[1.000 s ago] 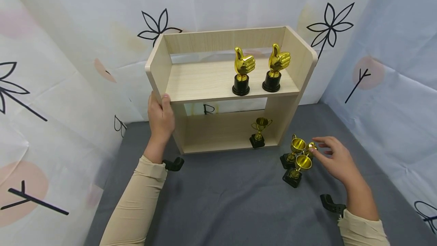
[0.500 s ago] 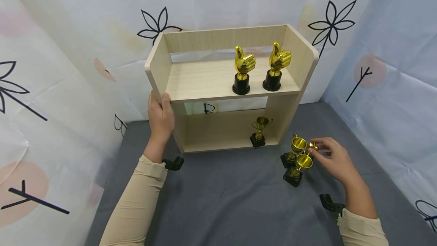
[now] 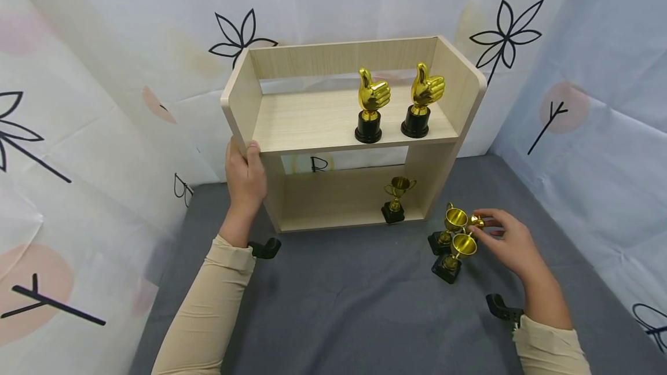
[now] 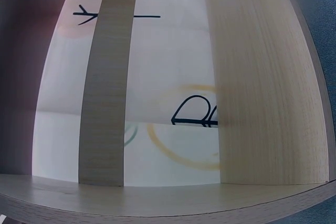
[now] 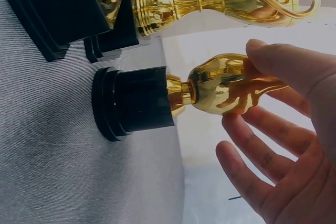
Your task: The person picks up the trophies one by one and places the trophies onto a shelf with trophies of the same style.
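Observation:
My left hand (image 3: pixel 246 181) grips the left side panel of a two-tier wooden shelf (image 3: pixel 307 123), thumb on the front edge. The left wrist view looks into the shelf's lower part, bare wood (image 4: pixel 270 82) with a slatted open back. With thumb and fingertips my right hand (image 3: pixel 508 241) pinches the gold top of a trophy (image 5: pixel 220 85), whose round black base stands upright on the grey cloth. Two gold cup trophies with square black bases stand just left of it, a rear cup (image 3: pixel 456 220) and a front cup (image 3: pixel 464 246).
On the upper tier stand two gold thumbs-up trophies, a left one (image 3: pixel 369 126) and a right one (image 3: pixel 415 123). One cup trophy (image 3: pixel 394 212) stands at the right of the lower tier. Patterned white cloth walls (image 3: pixel 130 33) surround the grey table (image 3: pixel 344 305).
My right thumb and fingers have closed in on the gold top of the trophy. The left hand keeps its hold on the shelf.

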`<state>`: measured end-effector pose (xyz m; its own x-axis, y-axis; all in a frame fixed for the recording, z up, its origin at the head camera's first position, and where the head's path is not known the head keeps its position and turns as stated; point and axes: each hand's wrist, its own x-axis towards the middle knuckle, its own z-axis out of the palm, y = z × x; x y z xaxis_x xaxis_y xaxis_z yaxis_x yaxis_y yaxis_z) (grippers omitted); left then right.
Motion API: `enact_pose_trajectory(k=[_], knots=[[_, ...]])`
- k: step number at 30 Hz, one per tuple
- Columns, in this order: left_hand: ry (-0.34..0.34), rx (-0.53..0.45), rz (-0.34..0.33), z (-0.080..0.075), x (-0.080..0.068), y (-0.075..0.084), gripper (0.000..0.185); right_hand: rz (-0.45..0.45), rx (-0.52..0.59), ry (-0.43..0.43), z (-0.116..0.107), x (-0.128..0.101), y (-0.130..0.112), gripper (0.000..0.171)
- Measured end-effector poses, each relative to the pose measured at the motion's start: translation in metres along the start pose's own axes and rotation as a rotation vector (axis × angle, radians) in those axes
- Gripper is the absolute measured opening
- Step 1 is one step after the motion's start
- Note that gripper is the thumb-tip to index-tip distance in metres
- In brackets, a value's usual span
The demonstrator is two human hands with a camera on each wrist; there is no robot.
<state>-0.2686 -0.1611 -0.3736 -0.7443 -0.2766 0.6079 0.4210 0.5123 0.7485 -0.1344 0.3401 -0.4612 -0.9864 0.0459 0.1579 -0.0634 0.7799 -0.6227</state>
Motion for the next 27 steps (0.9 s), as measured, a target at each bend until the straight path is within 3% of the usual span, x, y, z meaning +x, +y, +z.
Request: enact_pose_trajectory(k=[6,27], knots=[[-0.002,0.005,0.0,0.0,0.0002,0.0003,0.053,0.032,0.004,-0.004,0.0017,-0.0012,0.0024,0.051],[-0.008,0.012,-0.008,-0.0005,-0.001,0.0003,0.056,-0.001,0.028,0.031,0.0062,-0.0008,0.005,0.051]])
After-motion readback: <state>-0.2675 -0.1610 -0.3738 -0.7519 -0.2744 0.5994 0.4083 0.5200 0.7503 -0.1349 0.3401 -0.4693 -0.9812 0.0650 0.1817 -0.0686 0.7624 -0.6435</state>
